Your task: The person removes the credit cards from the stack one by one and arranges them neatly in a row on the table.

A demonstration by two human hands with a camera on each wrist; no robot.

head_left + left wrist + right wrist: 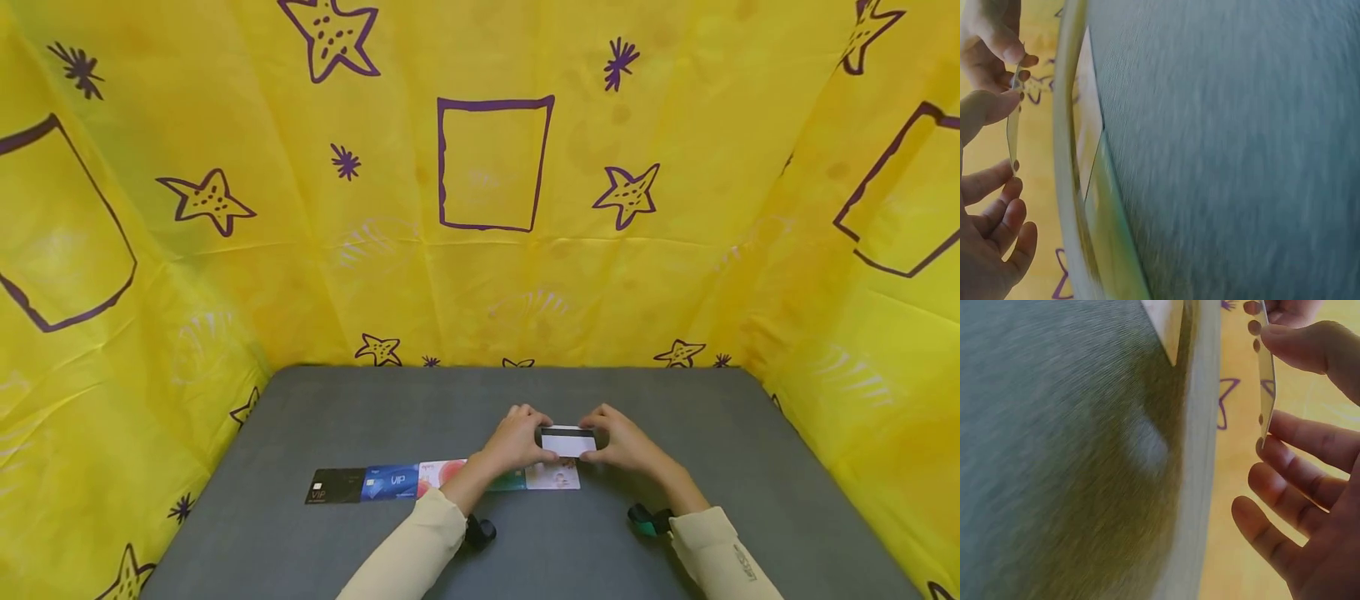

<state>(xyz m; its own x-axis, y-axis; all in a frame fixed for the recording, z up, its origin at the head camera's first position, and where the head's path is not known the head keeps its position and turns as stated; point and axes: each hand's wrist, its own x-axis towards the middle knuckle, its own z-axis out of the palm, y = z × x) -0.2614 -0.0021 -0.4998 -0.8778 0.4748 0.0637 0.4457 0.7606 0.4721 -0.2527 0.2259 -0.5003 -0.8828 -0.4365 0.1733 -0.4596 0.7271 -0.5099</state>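
Note:
A white card with a dark stripe [567, 443] is held up off the table between both hands. My left hand [516, 438] pinches its left end between thumb and fingers, and my right hand [619, 442] pinches the right end the same way. Seen from the left wrist, the card [1014, 128] is nearly edge-on and slightly bent. The right wrist view also catches the thin card [1268, 394], with the last fingers of the right hand [1319, 506] spread away from it.
A row of cards lies below the hands: a black VIP card [335, 486], a blue VIP card [390, 482], a pink-and-white card [431, 473], a green card [510, 481] partly hidden by the left arm, and a pale patterned card [553, 477]. Yellow cloth [480, 283] surrounds the grey table [240, 533].

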